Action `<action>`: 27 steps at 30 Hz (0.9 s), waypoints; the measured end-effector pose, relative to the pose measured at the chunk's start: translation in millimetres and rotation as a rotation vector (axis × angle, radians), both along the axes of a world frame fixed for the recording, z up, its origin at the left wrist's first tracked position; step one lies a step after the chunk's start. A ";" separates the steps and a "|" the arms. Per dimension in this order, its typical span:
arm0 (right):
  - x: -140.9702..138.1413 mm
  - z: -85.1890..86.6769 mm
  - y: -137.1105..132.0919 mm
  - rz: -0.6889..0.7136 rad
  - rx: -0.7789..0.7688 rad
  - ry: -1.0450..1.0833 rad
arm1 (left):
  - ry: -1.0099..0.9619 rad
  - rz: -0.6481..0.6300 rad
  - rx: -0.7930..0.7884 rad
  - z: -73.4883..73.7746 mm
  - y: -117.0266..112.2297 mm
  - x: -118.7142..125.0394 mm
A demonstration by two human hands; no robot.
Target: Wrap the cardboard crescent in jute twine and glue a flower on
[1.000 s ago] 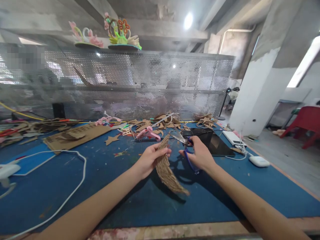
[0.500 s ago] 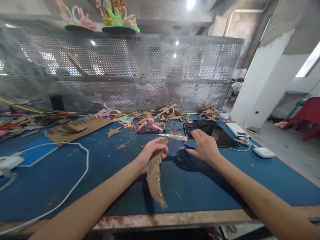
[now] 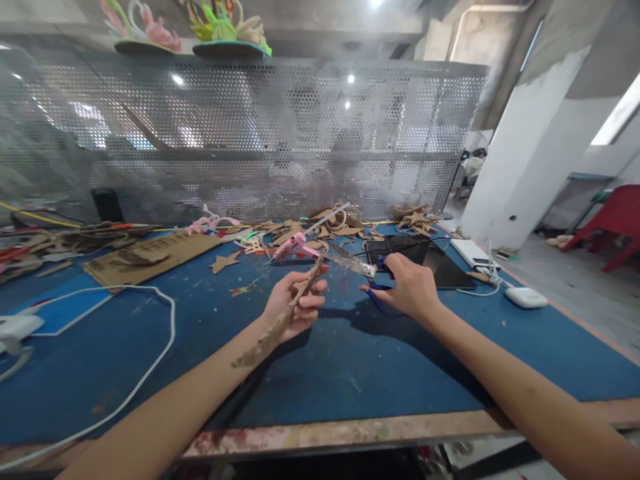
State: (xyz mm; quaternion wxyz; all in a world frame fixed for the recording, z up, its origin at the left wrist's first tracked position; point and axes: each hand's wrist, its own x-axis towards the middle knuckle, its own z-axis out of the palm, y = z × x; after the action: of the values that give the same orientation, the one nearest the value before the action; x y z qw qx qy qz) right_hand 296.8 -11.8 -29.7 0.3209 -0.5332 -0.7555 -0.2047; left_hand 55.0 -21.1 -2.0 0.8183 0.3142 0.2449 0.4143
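Note:
My left hand (image 3: 295, 303) is closed on a curved strip of corrugated cardboard (image 3: 267, 340), turned nearly edge-on, its pointed lower end lying along my forearm. In my right hand (image 3: 413, 283) are scissors (image 3: 353, 263) with blue handles. Their blades are parted and point left, close to the upper end of the strip; whether they touch it I cannot tell. Just beyond the blades a pink glue gun (image 3: 297, 247) rests on the blue table (image 3: 350, 373), with a pale glue stick (image 3: 327, 217) reaching up from it.
Cardboard scraps (image 3: 330, 223) line the back, below a perforated metal screen (image 3: 240, 133). A cardboard star (image 3: 225, 262) and a larger cardboard sheet (image 3: 155, 257) lie left. A white cable (image 3: 173, 320) loops at left. A black panel (image 3: 445, 267), power bank (image 3: 470, 253) and white case (image 3: 526, 297) sit right.
My left hand has rolled the cardboard strip from its broad face to its edge, and its lower tip has swung left. The scissors stay in my right hand, blades now wider apart.

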 end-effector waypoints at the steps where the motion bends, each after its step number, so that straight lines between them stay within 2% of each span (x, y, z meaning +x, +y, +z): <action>1: -0.5 0.3 -0.5 0.004 -0.008 -0.003 | 0.001 -0.003 0.006 -0.5 -0.1 0.1; 12: 0.3 2.6 -2.5 -0.082 0.004 -0.137 | 0.164 0.095 0.171 -5.5 2.6 5.7; 27: 0.4 4.8 -2.8 -0.125 0.019 -0.132 | 0.353 0.347 0.418 -10.4 4.1 12.0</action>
State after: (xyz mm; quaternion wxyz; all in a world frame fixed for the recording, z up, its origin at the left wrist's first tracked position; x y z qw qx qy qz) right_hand 297.2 -14.6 -25.0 0.2622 -0.5615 -0.7384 -0.2661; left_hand 67.0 -17.0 -12.4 0.5982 0.4960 0.3427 0.5279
